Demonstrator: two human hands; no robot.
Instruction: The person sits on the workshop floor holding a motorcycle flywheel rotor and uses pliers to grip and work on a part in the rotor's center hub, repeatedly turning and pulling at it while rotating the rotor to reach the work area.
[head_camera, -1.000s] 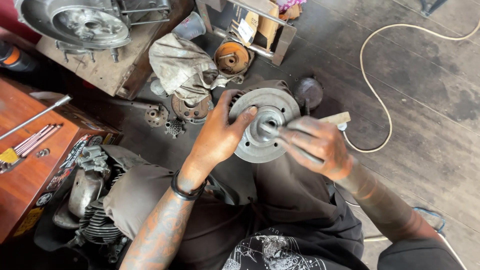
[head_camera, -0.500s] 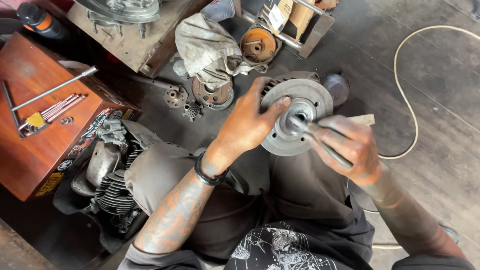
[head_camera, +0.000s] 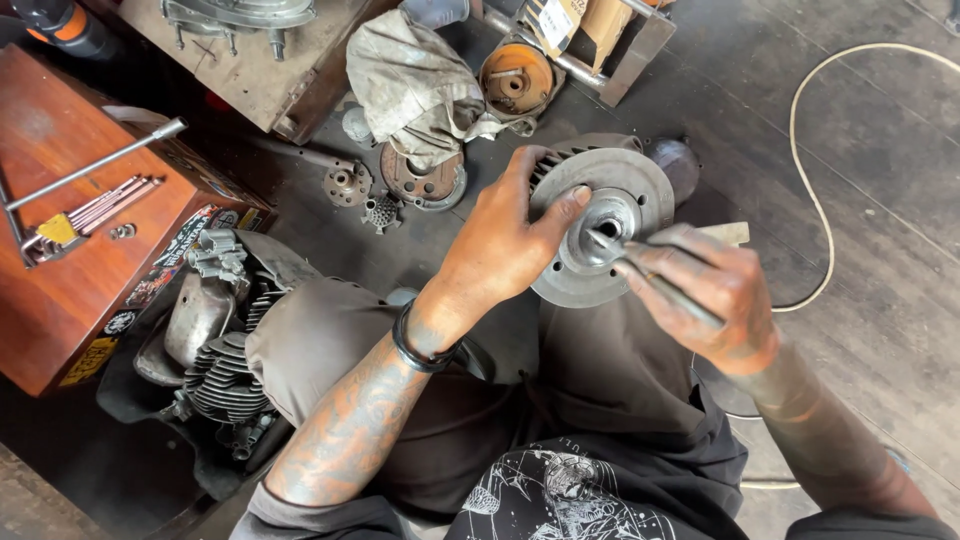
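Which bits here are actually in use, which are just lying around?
In use: left hand gripping round metal disc; right hand working thin tool at its hub.
Lying about: rag, engine block, wooden box, cable.

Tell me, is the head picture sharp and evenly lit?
Head view: the left hand, right hand and metal disc are sharp and softly daylit; mild glare on the disc hub; deep shadow at the lower left beside the engine part.

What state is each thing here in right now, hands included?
Left hand: gripping the disc's rim.
Right hand: closed around a thin tool.
Round metal disc: held up, face toward the camera.
Thin tool: tip at the disc's hub.
Rag: crumpled on the floor.
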